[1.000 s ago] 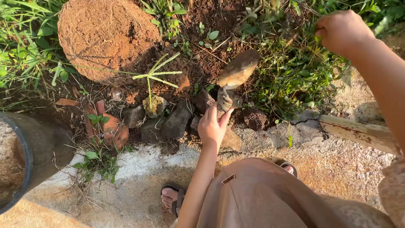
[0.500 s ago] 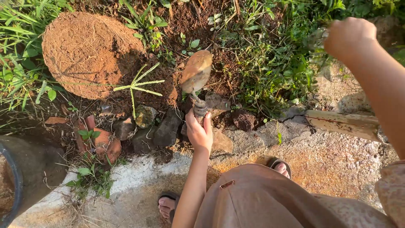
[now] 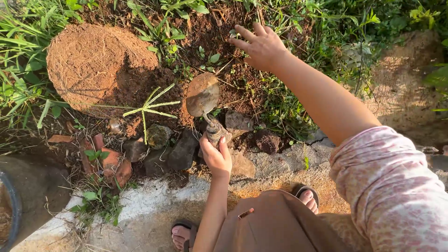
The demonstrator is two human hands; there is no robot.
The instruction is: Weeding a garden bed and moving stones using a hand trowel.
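Trowel (image 3: pixel 202 96) held upright over the dug soil (image 3: pixel 205 37) beside the round coir mound (image 3: pixel 88 63) | our left hand (image 3: pixel 216 156) clenched around its handle | our right hand (image 3: pixel 261 44) empty, fingers spread, hovering over weeds | step, as we judge it: between scoops; next move needs the blade tipped down into loose earth, clear of the stones (image 3: pixel 179 149).

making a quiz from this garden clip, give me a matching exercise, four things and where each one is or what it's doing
Things:
1. trowel
2. right hand
3. coir mound
4. green sprig

Places or states:
A. upper left, beside grass
B. gripped by the left hand, blade up
C. open, fingers spread over the soil
D. between the mound and the blade

Pairs: 1-B, 2-C, 3-A, 4-D
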